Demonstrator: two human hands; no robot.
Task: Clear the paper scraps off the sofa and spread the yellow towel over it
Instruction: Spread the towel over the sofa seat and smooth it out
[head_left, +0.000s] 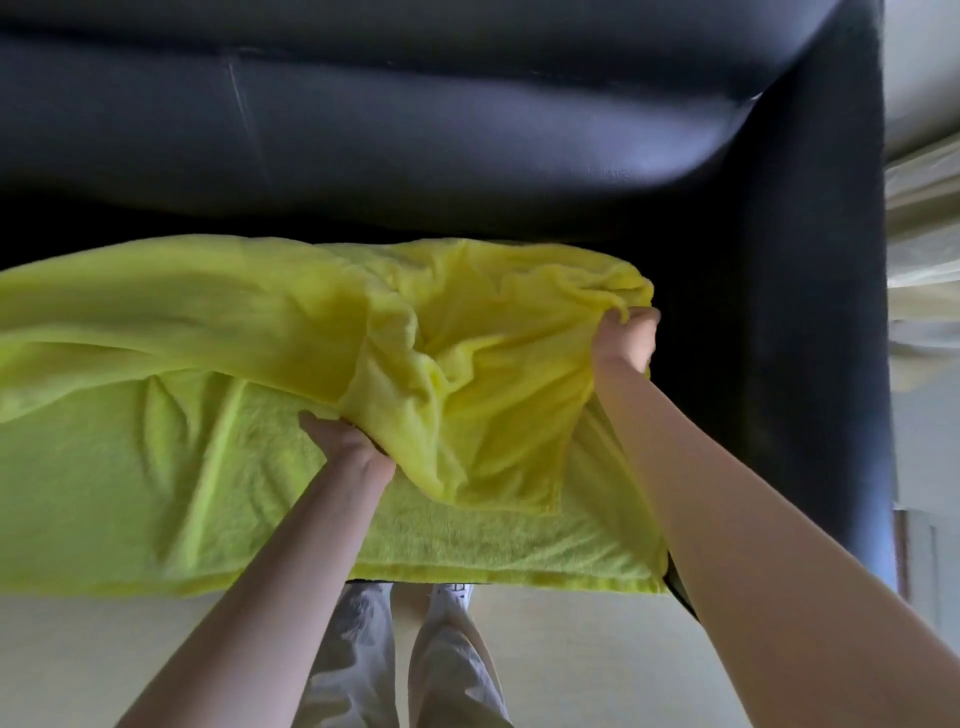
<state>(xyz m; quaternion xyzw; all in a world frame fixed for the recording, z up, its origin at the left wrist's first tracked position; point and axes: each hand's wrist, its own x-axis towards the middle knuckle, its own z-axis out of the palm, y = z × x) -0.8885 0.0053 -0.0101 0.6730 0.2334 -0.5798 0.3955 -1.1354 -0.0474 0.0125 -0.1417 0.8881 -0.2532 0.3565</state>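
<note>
We are standing at the black sofa (467, 130), looking down on its seat, where the yellow towel (156, 467) is lying across the cushion from the left edge of view almost to the right armrest (831, 312). Our left hand (345, 441) is gripping a raised fold near the towel's middle, fingers buried in the cloth. Our right hand (626, 340) is clutching a bunched corner at the far right, lifted above the seat. The near half is lying flat, its hem hanging at the seat's front edge. Below, our light trousers (447, 670) are showing over the pale floor (104, 660).
</note>
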